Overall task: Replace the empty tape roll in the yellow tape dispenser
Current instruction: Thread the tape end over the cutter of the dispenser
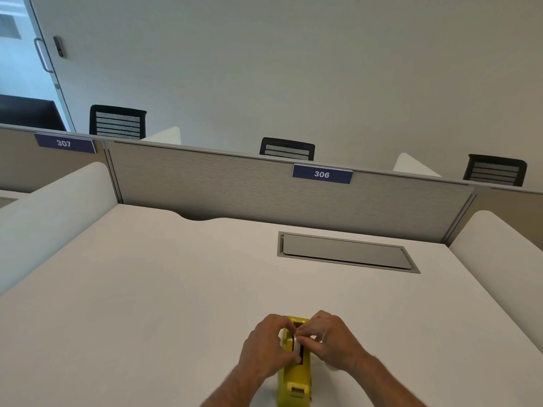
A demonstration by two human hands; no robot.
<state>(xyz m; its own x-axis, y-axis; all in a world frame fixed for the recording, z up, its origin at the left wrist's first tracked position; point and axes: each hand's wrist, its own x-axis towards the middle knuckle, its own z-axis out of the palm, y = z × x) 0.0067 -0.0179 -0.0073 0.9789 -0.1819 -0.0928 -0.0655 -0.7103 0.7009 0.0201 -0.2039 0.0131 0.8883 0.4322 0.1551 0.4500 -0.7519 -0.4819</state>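
The yellow tape dispenser (pixel 294 380) stands on the white desk (pixel 164 289) near its front edge, its cutter end toward me. A white tape roll (pixel 294 346) sits upright in the dispenser's slot, mostly hidden by my fingers. My left hand (pixel 266 345) grips the roll from the left side. My right hand (pixel 330 340) pinches the roll from the right, fingertips meeting the left hand's over the slot. Something white shows under my right wrist; I cannot tell what it is.
A grey cable hatch (pixel 346 252) is set flush in the desk at the back right. A grey partition (pixel 235 183) labelled 306 closes the far side, with white side dividers left and right. Black chairs stand beyond it.
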